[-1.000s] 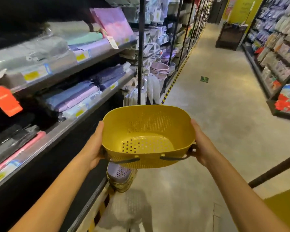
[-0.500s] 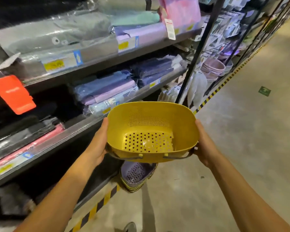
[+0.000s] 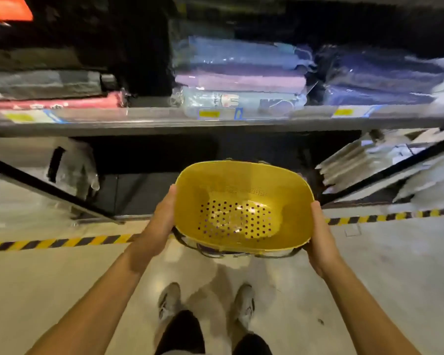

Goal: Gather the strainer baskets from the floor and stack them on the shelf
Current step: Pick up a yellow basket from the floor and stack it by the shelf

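The strainer basket (image 3: 244,208) hangs over the floor (image 3: 369,265) before the shelf (image 3: 215,121), left hand (image 3: 162,219) and right hand (image 3: 321,231) each clamped on one side in a firm grip, seemingly mid-carry, and next likely needs setting level on the shelf.

A shop. Price labels (image 3: 209,114) line the front edge of a shelf (image 3: 139,124) of wrapped cloths (image 3: 239,80). Striped tape (image 3: 62,242) crosses the floor (image 3: 369,265).

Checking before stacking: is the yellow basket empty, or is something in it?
Empty. The basket shows a bare holed bottom and bare inner walls. The left hand and right hand hold its sides.
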Available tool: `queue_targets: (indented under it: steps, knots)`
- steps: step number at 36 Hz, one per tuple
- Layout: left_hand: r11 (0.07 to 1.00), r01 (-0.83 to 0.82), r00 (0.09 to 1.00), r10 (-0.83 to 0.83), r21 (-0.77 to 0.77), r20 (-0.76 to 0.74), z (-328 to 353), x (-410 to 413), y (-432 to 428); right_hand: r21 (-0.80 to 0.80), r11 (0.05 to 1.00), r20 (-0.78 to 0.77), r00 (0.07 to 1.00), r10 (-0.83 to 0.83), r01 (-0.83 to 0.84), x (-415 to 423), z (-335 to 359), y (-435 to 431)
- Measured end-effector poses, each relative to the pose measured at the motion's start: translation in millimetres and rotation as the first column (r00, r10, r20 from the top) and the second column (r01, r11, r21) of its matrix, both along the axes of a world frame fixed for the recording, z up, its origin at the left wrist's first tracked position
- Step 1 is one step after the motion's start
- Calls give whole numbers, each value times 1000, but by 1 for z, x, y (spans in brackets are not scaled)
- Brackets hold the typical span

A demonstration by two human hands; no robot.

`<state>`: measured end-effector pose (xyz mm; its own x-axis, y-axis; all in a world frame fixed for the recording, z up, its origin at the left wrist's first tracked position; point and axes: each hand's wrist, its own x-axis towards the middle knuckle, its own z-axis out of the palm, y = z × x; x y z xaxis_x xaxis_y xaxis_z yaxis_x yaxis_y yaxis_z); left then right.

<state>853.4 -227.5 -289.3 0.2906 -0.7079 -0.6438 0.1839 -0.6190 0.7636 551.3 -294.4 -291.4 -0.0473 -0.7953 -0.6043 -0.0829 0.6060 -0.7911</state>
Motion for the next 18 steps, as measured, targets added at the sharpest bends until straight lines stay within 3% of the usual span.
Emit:
queue_targets:
  steps: [2, 6, 18]
  knots:
    - [999, 23, 999, -24, -36, -35, -23, -11, 3, 4, 1000, 5, 1000, 16, -16, -3, -27, -9]
    - [982, -166, 984, 171, 87, -51, -78, -20, 0, 59, 998, 26, 1000, 6, -8, -7, -83, -23]
    - [966, -224, 974, 227, 132, -6, -245, -36, -23, 33, 991, -20, 991, 134, -133, -21, -258, -60]
